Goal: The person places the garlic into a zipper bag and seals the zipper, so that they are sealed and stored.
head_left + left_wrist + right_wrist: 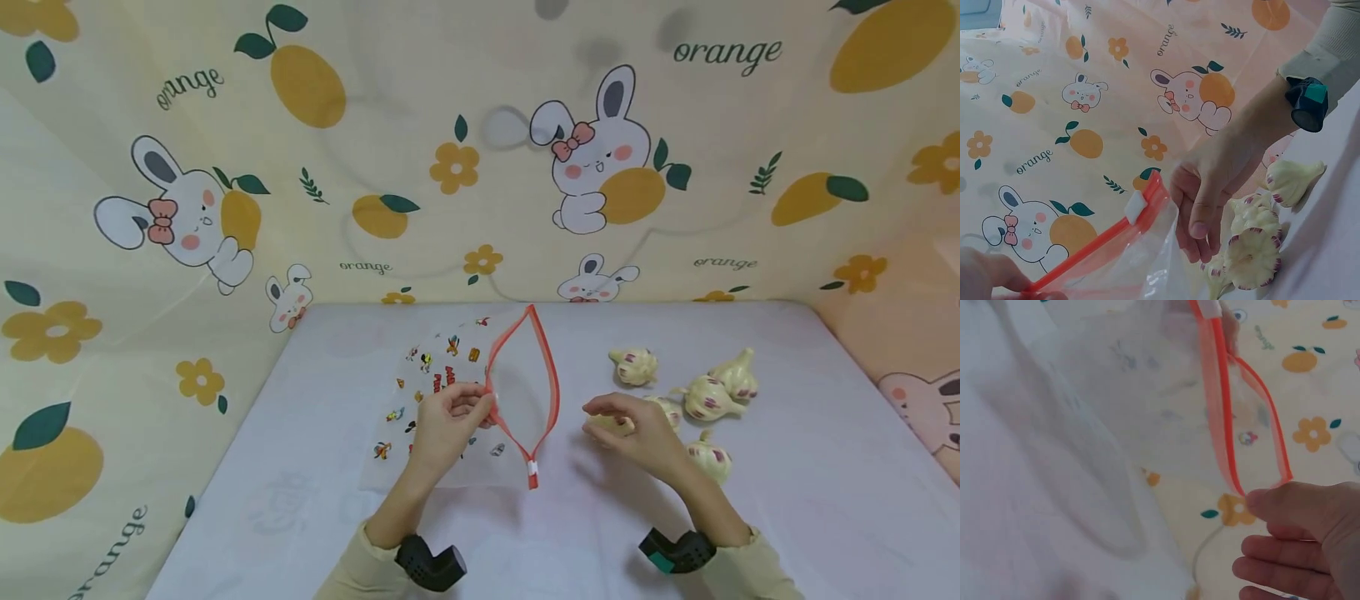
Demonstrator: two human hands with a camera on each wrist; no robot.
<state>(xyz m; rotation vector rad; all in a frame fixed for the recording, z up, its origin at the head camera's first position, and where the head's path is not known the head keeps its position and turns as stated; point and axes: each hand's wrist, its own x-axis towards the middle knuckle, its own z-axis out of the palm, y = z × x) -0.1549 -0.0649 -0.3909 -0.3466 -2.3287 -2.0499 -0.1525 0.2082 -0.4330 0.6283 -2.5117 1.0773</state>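
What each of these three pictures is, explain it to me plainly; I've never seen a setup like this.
There is no machine here, just a person's two bare hands. The widest picture comes from a camera on the person's head, looking forward and down. The other two come from small cameras worn on the wrists: the left one and the right one.

On the pale tabletop are several garlic bulbs. The left hand pinches the red zip edge of a clear printed bag, whose mouth gapes open. The right hand is beside the garlic, fingers loosely bent, holding nothing that I can see.
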